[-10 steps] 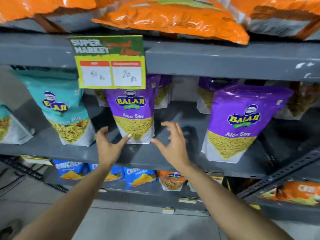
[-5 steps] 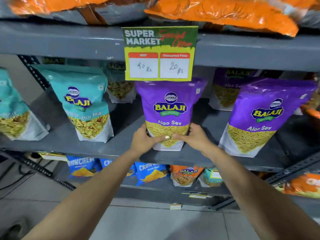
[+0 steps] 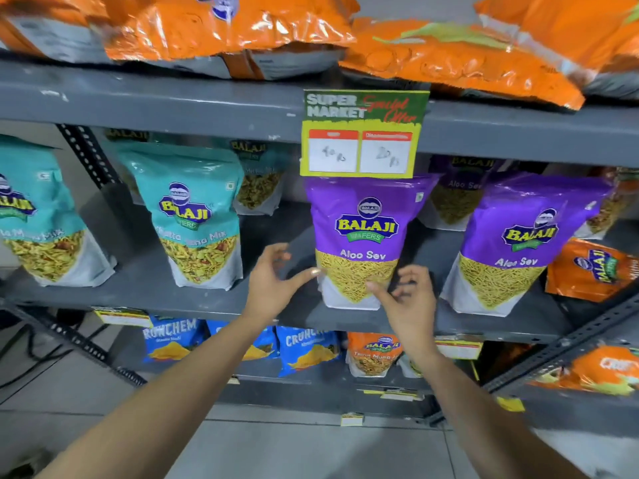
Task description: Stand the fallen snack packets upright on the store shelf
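Observation:
A purple Aloo Sev packet (image 3: 363, 236) stands upright on the grey middle shelf (image 3: 145, 292), under a price sign. My left hand (image 3: 273, 281) is open just left of its base, thumb tip touching or nearly touching the packet's lower left edge. My right hand (image 3: 408, 299) is open in front of its lower right corner, fingers spread, holding nothing. A second purple Aloo Sev packet (image 3: 518, 243) stands upright to the right. Two teal mix packets (image 3: 193, 216) (image 3: 38, 219) stand at the left. An orange packet (image 3: 591, 267) leans tilted at the far right.
Orange packets (image 3: 449, 60) lie flat on the top shelf. The green and yellow price sign (image 3: 363, 133) hangs from the upper shelf edge. More purple and teal packets stand behind the front row. Blue and orange packets (image 3: 304, 350) fill the lower shelf. A slotted metal upright (image 3: 567, 344) slants at the right.
Both hands held the middle purple packet's base half a second ago; now they have let go and spread open on either side. The view has shifted, moving the packets rightward.

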The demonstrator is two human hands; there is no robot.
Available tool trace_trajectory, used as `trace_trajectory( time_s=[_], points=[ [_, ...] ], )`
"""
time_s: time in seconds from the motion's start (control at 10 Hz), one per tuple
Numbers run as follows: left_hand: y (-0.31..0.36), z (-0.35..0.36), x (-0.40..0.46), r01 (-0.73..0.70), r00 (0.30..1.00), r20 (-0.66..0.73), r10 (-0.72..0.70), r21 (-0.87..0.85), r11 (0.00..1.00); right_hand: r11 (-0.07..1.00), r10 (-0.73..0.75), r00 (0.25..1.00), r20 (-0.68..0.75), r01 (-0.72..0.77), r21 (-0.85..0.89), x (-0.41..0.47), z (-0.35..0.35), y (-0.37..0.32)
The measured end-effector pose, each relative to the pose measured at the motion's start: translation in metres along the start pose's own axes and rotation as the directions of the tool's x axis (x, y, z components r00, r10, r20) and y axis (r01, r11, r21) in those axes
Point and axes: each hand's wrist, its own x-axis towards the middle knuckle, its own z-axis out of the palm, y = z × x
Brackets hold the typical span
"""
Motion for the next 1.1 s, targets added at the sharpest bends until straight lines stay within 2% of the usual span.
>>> trace_trajectory(
  time_s=[0.1,0.2,0.3,0.4,0.5,0.6,0.8,1.0,1.1],
  points=[
    [-0.028,-0.053,-0.012,-0.004,0.988,-0.157,0.002,-0.013,1.0,0.996,-0.063,0.997,0.048,0.06,0.061,-0.036,0.036,-0.006],
    [-0.057,-0.113,-0.013,0.025,0.953,-0.303,-0.021,0.009,1.0,0.992,-0.122,0.974,0.19,0.112,0.061,-0.057,0.09,-0.016],
    [-0.078,-0.166,0.004,0.082,0.936,-0.347,-0.062,0.044,0.996,0.993,-0.115,0.944,0.31,0.117,0.013,-0.064,0.153,-0.036],
    [-0.092,-0.196,0.041,0.156,0.979,-0.134,-0.153,0.013,0.988,0.996,0.069,0.891,0.449,-0.039,-0.076,-0.045,0.214,-0.049],
    [-0.1,-0.203,0.076,0.181,0.978,0.115,-0.175,-0.041,0.983,0.978,0.209,0.817,0.537,-0.163,-0.133,-0.025,0.257,-0.059],
    [-0.101,-0.199,0.084,0.167,0.965,0.201,-0.168,0.024,0.986,0.975,0.221,0.82,0.528,-0.171,-0.143,-0.022,0.267,-0.061],
    [-0.098,-0.19,0.059,0.117,0.97,0.207,-0.129,0.07,0.991,0.974,0.216,0.804,0.555,-0.218,-0.064,-0.037,0.244,-0.056],
    [-0.087,-0.193,0.053,0.128,0.96,0.247,-0.135,0.045,0.991,0.97,0.24,0.81,0.535,-0.215,-0.11,-0.044,0.237,-0.071],
    [-0.081,-0.197,0.043,0.083,0.989,0.122,-0.087,0.036,0.996,0.965,0.258,0.857,0.446,-0.25,-0.078,-0.054,0.228,-0.076]
  ],
)
